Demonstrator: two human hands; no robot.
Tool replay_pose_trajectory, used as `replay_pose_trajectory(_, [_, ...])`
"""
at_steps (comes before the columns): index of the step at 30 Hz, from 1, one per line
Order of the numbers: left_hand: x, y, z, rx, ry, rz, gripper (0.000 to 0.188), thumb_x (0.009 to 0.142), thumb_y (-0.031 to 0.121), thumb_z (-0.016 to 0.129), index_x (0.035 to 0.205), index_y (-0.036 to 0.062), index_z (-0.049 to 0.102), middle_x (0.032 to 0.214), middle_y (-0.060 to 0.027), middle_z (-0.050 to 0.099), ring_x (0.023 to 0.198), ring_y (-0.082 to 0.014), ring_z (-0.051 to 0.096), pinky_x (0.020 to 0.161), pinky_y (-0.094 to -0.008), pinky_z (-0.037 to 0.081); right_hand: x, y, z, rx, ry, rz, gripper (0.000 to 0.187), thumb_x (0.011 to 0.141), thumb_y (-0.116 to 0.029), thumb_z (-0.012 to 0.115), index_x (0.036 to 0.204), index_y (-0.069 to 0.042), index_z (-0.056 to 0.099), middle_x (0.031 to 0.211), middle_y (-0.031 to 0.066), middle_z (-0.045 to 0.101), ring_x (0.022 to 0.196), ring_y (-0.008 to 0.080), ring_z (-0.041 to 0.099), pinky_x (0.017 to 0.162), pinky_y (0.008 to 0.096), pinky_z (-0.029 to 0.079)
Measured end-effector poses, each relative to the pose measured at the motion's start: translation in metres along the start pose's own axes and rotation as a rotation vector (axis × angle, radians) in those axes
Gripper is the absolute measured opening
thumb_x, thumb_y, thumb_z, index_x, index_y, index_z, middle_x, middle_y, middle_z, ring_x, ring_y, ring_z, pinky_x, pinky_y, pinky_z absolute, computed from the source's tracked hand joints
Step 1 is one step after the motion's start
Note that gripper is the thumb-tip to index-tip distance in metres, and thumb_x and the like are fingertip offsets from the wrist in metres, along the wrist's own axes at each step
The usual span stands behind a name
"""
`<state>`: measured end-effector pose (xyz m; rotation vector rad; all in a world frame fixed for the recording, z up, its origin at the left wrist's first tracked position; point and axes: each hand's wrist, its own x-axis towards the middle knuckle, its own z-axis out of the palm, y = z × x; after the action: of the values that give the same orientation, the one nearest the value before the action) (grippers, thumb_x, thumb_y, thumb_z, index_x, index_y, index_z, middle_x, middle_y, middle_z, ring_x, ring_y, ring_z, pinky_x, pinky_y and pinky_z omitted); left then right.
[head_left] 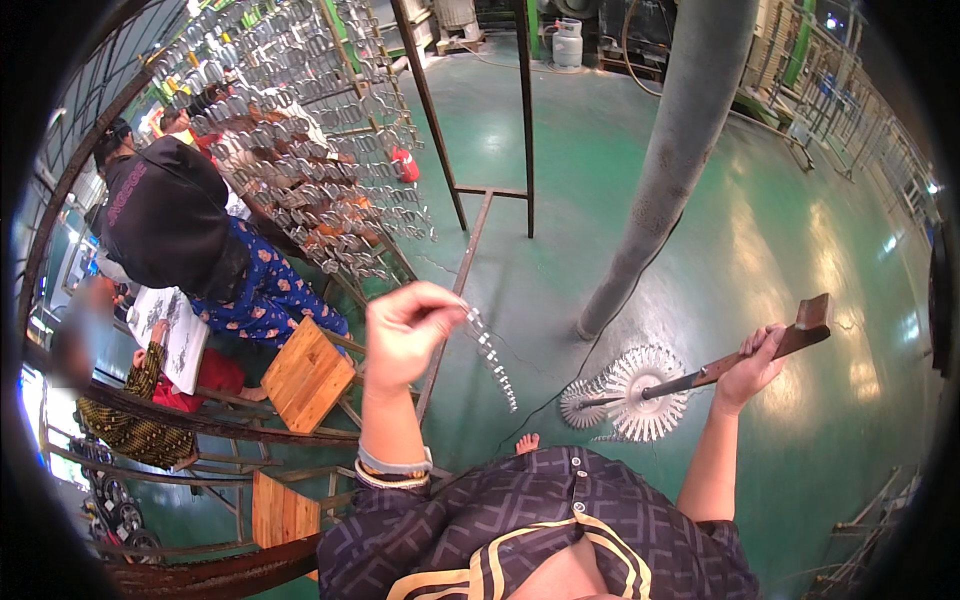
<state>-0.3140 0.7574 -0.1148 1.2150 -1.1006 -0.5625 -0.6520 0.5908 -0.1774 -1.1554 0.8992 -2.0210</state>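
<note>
My left hand pinches the top end of a thin hanging strand of small white or silvery pieces, which dangles freely and curves down to the right. My right hand is wrapped round a long brown bar, apparently metal or wood, held out at a slant. At the lower end of this bar sits a large round white wheel-like cluster of radiating pieces. A smaller similar round cluster is beside it on the left. How the bar joins the clusters cannot be made out.
A thick grey post rises ahead. Left of it stands a dark metal frame. A rack hung with many metal pieces is at the left, with people at a white table and wooden stools nearby. A gas cylinder stands far back.
</note>
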Motion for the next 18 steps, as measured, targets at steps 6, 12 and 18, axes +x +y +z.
replay_pose_trajectory(6, [-0.044, -0.069, 0.048, -0.179, -0.288, -0.142, 0.009, 0.075, -0.008, 0.061, 0.082, -0.0025, 0.064, 0.078, -0.0062, 0.063, 0.074, -0.0118, 0.059, 0.067, -0.0236, 0.048, -0.002, -0.003, 0.004, -0.016, 0.008, 0.004, 0.022, 0.094, -0.027, 0.045, 0.083, -0.008, 0.040, 0.069, -0.0019, 0.032, 0.058, 0.0057, 0.030, 0.053, 0.0206, 0.027])
replay_pose_trajectory(12, [-0.080, -0.130, 0.096, -0.214, -0.470, -0.291, 0.005, 0.078, -0.006, 0.061, 0.082, -0.0028, 0.063, 0.079, -0.0062, 0.063, 0.075, -0.0115, 0.061, 0.067, -0.0231, 0.049, -0.001, -0.001, 0.001, -0.041, 0.009, -0.004, 0.021, 0.093, -0.025, 0.045, 0.083, -0.008, 0.038, 0.069, -0.0031, 0.033, 0.057, 0.0047, 0.031, 0.051, 0.0204, 0.028])
replay_pose_trajectory(18, [-0.105, -0.184, 0.130, -0.158, -0.557, -0.311, 0.006, 0.078, -0.002, 0.061, 0.083, -0.0021, 0.064, 0.081, -0.0064, 0.065, 0.076, -0.0107, 0.061, 0.070, -0.0238, 0.049, -0.001, 0.002, 0.002, -0.029, 0.004, -0.017, 0.018, 0.093, -0.024, 0.046, 0.086, -0.008, 0.041, 0.068, -0.0038, 0.033, 0.057, 0.0037, 0.032, 0.050, 0.0197, 0.027])
